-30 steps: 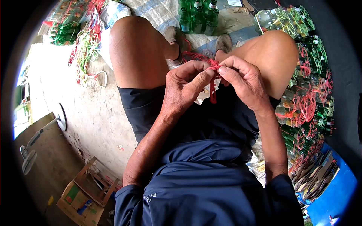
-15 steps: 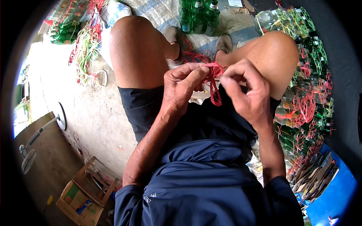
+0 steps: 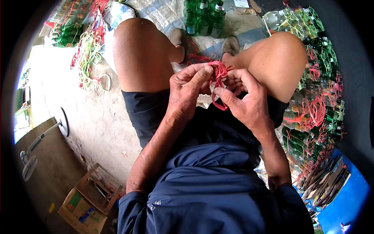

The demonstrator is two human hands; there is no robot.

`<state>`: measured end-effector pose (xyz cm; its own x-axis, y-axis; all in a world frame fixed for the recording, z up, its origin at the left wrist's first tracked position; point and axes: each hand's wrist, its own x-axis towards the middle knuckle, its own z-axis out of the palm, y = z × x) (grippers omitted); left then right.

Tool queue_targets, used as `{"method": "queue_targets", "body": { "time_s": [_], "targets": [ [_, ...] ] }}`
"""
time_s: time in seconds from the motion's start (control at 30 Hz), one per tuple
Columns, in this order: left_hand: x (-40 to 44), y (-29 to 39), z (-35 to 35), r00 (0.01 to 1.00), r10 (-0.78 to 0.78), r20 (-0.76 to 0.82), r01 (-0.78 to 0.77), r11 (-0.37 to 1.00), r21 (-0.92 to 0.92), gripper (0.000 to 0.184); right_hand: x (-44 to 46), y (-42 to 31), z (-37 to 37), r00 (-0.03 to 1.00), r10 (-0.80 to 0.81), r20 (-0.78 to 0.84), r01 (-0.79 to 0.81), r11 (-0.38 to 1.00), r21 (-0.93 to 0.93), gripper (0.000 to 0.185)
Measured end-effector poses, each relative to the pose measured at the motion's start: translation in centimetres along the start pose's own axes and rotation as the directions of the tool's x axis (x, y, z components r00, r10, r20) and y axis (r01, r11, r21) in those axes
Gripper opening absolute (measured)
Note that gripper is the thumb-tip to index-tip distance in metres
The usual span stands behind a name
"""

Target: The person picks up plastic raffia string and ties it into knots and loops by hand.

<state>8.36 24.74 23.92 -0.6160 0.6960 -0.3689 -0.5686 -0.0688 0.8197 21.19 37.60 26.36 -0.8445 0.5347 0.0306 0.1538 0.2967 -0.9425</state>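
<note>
Between my knees hangs a tangled bundle of red string [image 3: 219,72], with a loop dangling below it. My left hand [image 3: 188,87] pinches the upper left part of the bundle between thumb and fingers. Just right of the bundle, my right hand [image 3: 245,95] has its thumb and curled fingers around the lower strands near the loop; its fingertips are partly hidden, so its exact hold is hard to make out. More red string trails toward the shoes behind the hands.
Green bottles [image 3: 204,17] stand on a sheet beyond my feet. Stacked bottles with string [image 3: 311,105] line the right side, above a blue container [image 3: 343,195] of cardboard. At left are hanging strings [image 3: 87,54], a fan [image 3: 62,121], a wooden stool [image 3: 97,187] and a cardboard box [image 3: 80,210].
My right hand moved away from the string, then back in and lower, beside the loop. The red bundle now hangs fuller below my left fingertips, which have shifted slightly left.
</note>
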Motion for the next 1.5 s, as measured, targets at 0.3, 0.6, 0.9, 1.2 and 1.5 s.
{"method": "queue_targets", "body": {
  "time_s": [0.3,0.6,0.9,1.2,1.5],
  "targets": [
    [0.2,-0.2,-0.1,0.999,0.021,0.046,-0.020,1.000,-0.021,0.018,0.1,0.9,0.5,0.985,0.169,0.038,-0.173,0.948,0.266,0.016],
    [0.4,0.1,-0.5,0.997,-0.032,0.076,0.039,0.995,-0.092,0.014,0.4,0.9,-0.1,0.978,0.195,0.073,-0.208,0.927,0.312,0.013],
    [0.2,0.4,-0.5,0.995,-0.016,0.095,0.025,0.996,-0.090,0.011,0.6,0.8,-0.1,0.959,0.257,0.118,-0.283,0.885,0.369,0.016],
    [-0.1,0.2,-0.7,0.980,0.124,0.153,-0.137,0.988,0.077,0.005,0.4,0.7,0.1,0.981,0.176,0.083,-0.192,0.945,0.266,0.012],
    [-0.4,0.4,-0.6,0.906,0.337,0.258,-0.392,0.897,0.203,0.004,1.1,-1.9,-2.5,0.976,-0.217,-0.008,0.214,0.967,-0.138,0.011]
  ]
}}
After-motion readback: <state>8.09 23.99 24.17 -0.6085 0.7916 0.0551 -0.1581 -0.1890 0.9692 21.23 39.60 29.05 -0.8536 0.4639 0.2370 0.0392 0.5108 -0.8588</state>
